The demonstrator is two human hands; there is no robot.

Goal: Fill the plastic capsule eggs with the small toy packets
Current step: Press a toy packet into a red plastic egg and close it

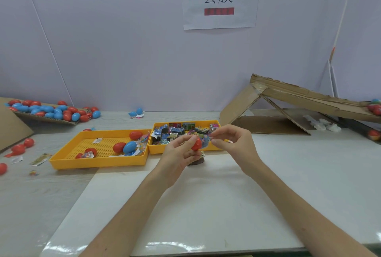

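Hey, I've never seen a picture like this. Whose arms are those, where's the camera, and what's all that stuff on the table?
There is no machine here. A person works with bare hands, and the single picture comes from a camera worn on their head, looking forward and down. The left hand has a red capsule egg in its grip. The right hand pinches what looks like a blue packet next to it. On the table, the right tray holds small toy packets, and the left tray holds a few red and blue eggs. A heap of eggs lies far left, and a cardboard ramp stands at the right.
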